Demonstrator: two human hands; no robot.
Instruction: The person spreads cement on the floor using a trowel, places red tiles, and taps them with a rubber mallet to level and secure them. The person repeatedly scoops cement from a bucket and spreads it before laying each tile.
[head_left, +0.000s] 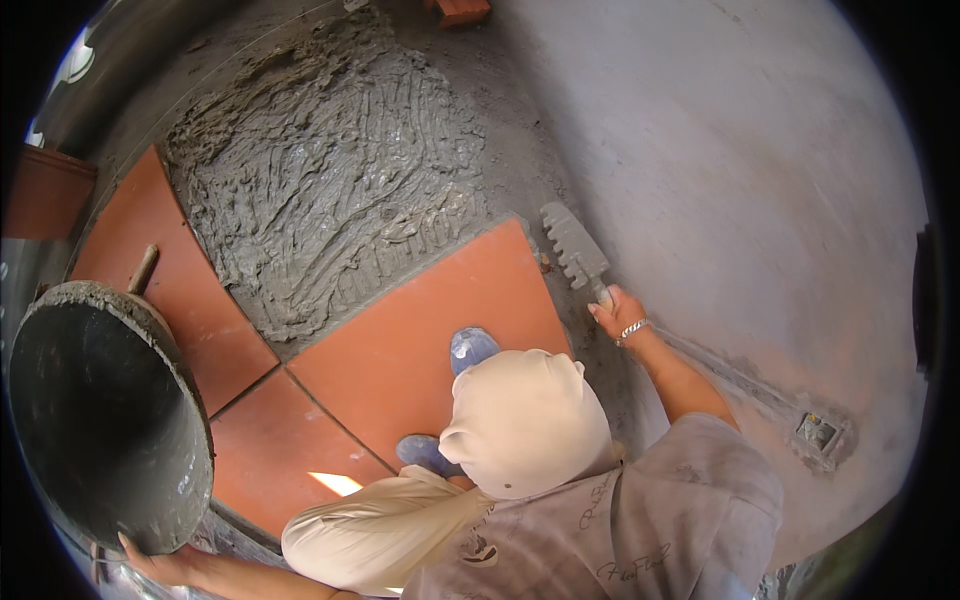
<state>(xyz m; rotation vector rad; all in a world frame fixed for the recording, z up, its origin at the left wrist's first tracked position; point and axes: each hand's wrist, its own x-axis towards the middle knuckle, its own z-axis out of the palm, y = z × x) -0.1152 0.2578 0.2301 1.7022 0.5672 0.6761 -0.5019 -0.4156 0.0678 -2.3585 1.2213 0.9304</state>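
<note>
My right hand [620,318] grips the handle of a grey notched trowel [572,242], raised beside the corner of a terracotta tile [415,310]. At the lower left, my left hand [150,560] holds the rim of a large dark bucket [100,410], its inside coated grey and its rim crusted. Wet grey mortar [320,170] with rough ridges covers the area beyond the tiles. A second terracotta tile [185,280] borders it on the left, where a wooden handle [142,268] sticks out behind the bucket; what it belongs to is hidden.
A pale smooth wall or slab [750,180] runs along the right, with a small square box [818,432] set in it. A red block [460,10] is at the top, more red tiles [48,195] at the far left. Two blue shoes [470,345] are below me on the tiles.
</note>
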